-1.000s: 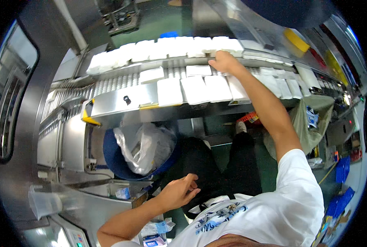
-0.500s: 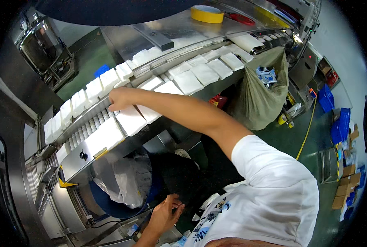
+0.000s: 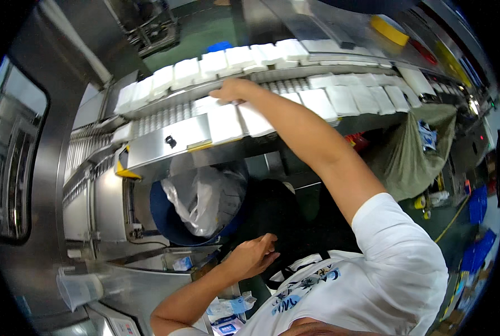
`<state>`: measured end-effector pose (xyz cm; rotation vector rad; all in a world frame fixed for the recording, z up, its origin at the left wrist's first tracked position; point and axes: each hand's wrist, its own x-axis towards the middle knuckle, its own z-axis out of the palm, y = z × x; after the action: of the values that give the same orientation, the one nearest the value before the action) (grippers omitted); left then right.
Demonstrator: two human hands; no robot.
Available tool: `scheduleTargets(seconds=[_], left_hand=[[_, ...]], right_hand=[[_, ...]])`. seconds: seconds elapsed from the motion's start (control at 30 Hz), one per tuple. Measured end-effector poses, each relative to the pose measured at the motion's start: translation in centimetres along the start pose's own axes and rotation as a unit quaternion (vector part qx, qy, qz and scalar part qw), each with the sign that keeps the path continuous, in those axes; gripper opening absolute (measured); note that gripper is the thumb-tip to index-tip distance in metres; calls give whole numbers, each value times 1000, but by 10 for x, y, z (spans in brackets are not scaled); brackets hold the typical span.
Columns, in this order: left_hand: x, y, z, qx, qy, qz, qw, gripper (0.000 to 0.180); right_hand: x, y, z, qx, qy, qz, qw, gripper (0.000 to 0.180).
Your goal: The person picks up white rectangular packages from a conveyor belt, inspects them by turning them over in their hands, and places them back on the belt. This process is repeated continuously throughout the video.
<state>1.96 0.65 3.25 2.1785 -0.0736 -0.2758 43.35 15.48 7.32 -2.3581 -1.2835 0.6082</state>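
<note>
My right hand (image 3: 234, 91) reaches over a roller conveyor (image 3: 166, 120), its fingers bent down and closed at a white folded stack (image 3: 205, 105). Whether they grip that stack is hidden. Just below the hand, another white folded stack (image 3: 225, 122) lies across the conveyor's near metal edge, with more stacks beside it to the right. Along the far side runs a row of similar white stacks (image 3: 212, 64). My left hand (image 3: 253, 256) hangs low in front of my body, empty, its fingers loosely curled with thumb and fingers apart.
Under the conveyor stands a blue bin (image 3: 161, 215) with a clear plastic bag (image 3: 202, 204). A green cloth sack (image 3: 412, 154) hangs at the right. Yellow tape (image 3: 389, 30) sits on the far metal top. A black knob (image 3: 170, 141) protrudes from the near edge.
The view has turned, so the scene sits further right and the conveyor looks more level. My right hand stays over the rollers among the white stacks. My left hand remains low and empty.
</note>
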Motion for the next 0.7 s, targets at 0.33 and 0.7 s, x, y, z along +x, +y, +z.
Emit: scheduleTargets(seconds=[0.33, 0.7], left_hand=[[-9, -8, 8, 9, 14, -5, 1000, 42], [7, -3, -3, -498, 163, -49, 851, 68]], right_hand=[[-41, -11, -35, 369, 16, 31, 929, 49], [-242, 15, -11, 406, -30, -200, 891, 34]])
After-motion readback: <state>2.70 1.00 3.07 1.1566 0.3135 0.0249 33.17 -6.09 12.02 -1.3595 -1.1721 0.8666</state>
